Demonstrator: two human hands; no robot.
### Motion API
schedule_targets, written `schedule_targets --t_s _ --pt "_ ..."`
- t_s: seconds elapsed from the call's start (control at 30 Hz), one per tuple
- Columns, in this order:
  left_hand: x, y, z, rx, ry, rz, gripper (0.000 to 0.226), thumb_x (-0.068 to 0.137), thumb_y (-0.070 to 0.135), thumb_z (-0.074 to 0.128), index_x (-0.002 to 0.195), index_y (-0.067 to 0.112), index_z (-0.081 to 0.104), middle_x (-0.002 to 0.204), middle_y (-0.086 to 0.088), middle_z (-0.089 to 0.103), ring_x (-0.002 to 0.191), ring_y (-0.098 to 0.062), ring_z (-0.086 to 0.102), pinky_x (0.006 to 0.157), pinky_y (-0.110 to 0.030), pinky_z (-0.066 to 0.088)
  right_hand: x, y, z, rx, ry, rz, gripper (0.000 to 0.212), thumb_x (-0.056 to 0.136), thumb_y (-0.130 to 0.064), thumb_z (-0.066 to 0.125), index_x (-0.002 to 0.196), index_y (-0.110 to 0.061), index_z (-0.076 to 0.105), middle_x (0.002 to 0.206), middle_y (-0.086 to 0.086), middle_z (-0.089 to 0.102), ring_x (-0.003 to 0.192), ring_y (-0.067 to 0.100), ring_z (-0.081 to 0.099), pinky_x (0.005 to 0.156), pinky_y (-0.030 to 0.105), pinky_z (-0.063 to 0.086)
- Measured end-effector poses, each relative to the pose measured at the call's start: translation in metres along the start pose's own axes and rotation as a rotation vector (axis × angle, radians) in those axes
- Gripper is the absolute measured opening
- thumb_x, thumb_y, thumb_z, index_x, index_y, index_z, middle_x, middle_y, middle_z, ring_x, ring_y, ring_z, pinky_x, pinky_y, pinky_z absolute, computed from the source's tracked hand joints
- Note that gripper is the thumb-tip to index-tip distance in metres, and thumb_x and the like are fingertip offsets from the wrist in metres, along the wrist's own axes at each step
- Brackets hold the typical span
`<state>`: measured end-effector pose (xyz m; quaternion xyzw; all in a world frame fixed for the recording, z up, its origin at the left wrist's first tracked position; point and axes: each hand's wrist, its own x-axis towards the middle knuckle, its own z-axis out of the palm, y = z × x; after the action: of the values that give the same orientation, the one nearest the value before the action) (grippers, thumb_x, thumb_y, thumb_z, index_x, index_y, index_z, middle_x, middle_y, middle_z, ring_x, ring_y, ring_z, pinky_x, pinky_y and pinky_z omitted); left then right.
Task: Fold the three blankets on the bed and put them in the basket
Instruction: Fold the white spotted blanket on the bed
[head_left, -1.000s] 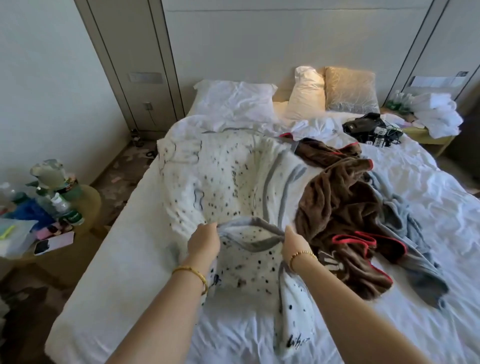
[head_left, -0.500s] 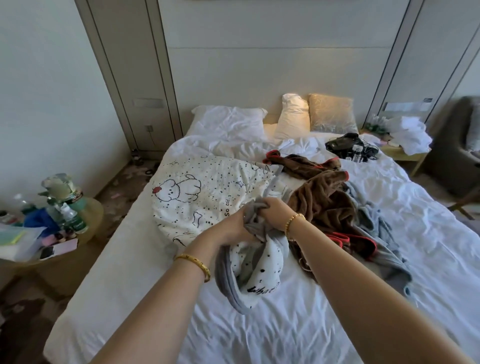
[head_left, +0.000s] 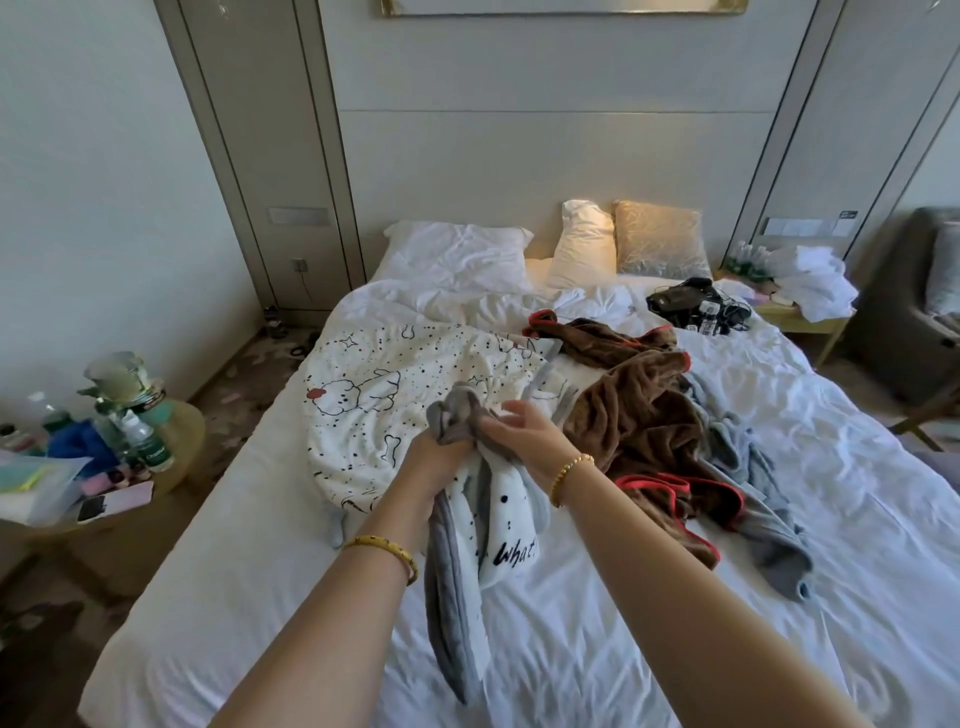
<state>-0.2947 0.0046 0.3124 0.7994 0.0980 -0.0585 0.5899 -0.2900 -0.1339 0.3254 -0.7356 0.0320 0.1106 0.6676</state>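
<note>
Head camera is showing us the left hand (head_left: 434, 457) gripping a bunched grey-edged corner of the white spotted blanket (head_left: 400, 410), while the right hand (head_left: 524, 428) is hovering beside it with fingers loosely spread, holding nothing. We are seeing that blanket lying toward the bed's (head_left: 218, 545) left edge, the brown blanket (head_left: 639, 415) and grey blanket (head_left: 769, 519) sprawling mid-bed.

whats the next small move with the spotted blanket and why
Probably the right hand, open beside the bunch, should slide along the white dog-print blanket with grey backing to find its next corner. The left hand grips gathered corners, while most of it lies spread, unfolded.
</note>
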Motion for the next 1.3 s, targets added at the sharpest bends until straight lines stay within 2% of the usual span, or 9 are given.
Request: schedule_targets --t_s 0.17,0.27,0.37,0.57,0.77,0.9,1.0,1.13,1.3 --pt "-0.007 -0.005 0.002 -0.079 -0.005 -0.071 0.015 0.084 0.034 0.06 0.089 0.02 0.06 0.077 0.001 0.062 0.069 -0.011 0.058 0.053 -0.022 0.042 -0.006 0.016 0.004 -0.488 0.104 -0.162 0.01 0.089 -0.018 0.055 0.085 -0.01 0.051 0.069 -0.002 0.047 0.066 0.015 0.045 0.052 0.02 0.033" --pt "-0.006 -0.009 0.001 -0.078 -0.012 -0.123 0.031 0.083 0.04 0.054 0.095 0.013 0.063 0.09 -0.009 0.068 0.082 -0.025 0.064 0.072 -0.033 0.053 -0.008 0.025 -0.004 -0.413 0.248 -0.213 0.021 0.091 -0.01 0.05 0.07 -0.012 0.046 0.061 -0.005 0.042 0.059 0.011 0.041 0.05 0.019 0.03" --pt "-0.002 -0.014 -0.003 0.072 0.036 -0.096 0.036 0.09 0.034 0.047 0.112 0.008 0.057 0.09 -0.01 0.064 0.077 -0.022 0.059 0.065 -0.029 0.047 -0.012 0.032 -0.013 -0.257 0.352 -0.209 0.033 0.09 -0.007 0.049 0.061 -0.019 0.04 0.059 -0.004 0.04 0.055 0.008 0.036 0.05 0.017 0.029" --pt "0.005 -0.014 -0.024 0.789 0.162 0.137 0.029 0.096 0.021 0.041 0.12 0.011 0.053 0.104 -0.009 0.059 0.088 -0.025 0.059 0.061 -0.027 0.04 -0.017 0.027 -0.037 -0.387 0.364 -0.171 0.035 0.093 -0.015 0.049 0.061 -0.017 0.037 0.06 -0.002 0.038 0.054 0.011 0.036 0.052 0.023 0.031" --pt "0.006 0.002 -0.032 0.876 -0.155 0.356 0.016 0.094 0.026 0.045 0.093 0.025 0.061 0.079 0.007 0.059 0.07 -0.012 0.055 0.056 -0.024 0.038 -0.023 0.007 -0.026 -0.772 0.14 -0.381 0.014 0.09 -0.014 0.055 0.091 -0.004 0.065 0.128 0.002 0.046 0.103 0.018 0.051 0.091 0.024 0.04" --pt "0.004 0.016 -0.032 0.89 -0.241 0.384 0.023 0.091 0.022 0.047 0.074 0.032 0.059 0.069 0.012 0.054 0.064 -0.008 0.051 0.052 -0.022 0.033 -0.025 -0.003 -0.003 -0.864 -0.229 -0.242 0.04 0.085 -0.019 0.064 0.121 -0.005 0.057 0.144 0.003 0.04 0.094 0.014 0.052 0.081 0.025 0.041" --pt "0.004 0.028 -0.04 0.889 -0.289 0.35 0.033 0.089 0.015 0.05 0.061 0.03 0.058 0.065 0.01 0.056 0.06 -0.008 0.049 0.051 -0.023 0.034 -0.027 -0.007 0.009 -0.888 -0.321 -0.271 0.022 0.083 -0.019 0.067 0.099 -0.003 0.068 0.142 0.001 0.036 0.099 0.016 0.051 0.081 0.019 0.037" --pt "0.0 0.038 -0.045 0.957 -0.263 0.335 0.025 0.087 0.008 0.048 0.066 0.021 0.054 0.065 0.003 0.053 0.064 -0.016 0.048 0.05 -0.022 0.032 -0.027 -0.007 0.027 -0.837 -0.25 -0.3 0.02 0.086 -0.019 0.064 0.099 -0.005 0.069 0.107 0.003 0.047 0.09 0.018 0.048 0.08 0.026 0.044" --pt "-0.004 0.025 -0.054 0.913 -0.234 0.303 0.014 0.087 0.017 0.05 0.075 0.023 0.053 0.076 0.003 0.056 0.07 -0.016 0.051 0.055 -0.025 0.034 -0.023 -0.009 0.023 -0.882 0.068 -0.367 0.026 0.09 -0.004 0.048 0.109 -0.005 0.065 0.113 0.011 0.056 0.1 0.029 0.056 0.086 0.034 0.048"
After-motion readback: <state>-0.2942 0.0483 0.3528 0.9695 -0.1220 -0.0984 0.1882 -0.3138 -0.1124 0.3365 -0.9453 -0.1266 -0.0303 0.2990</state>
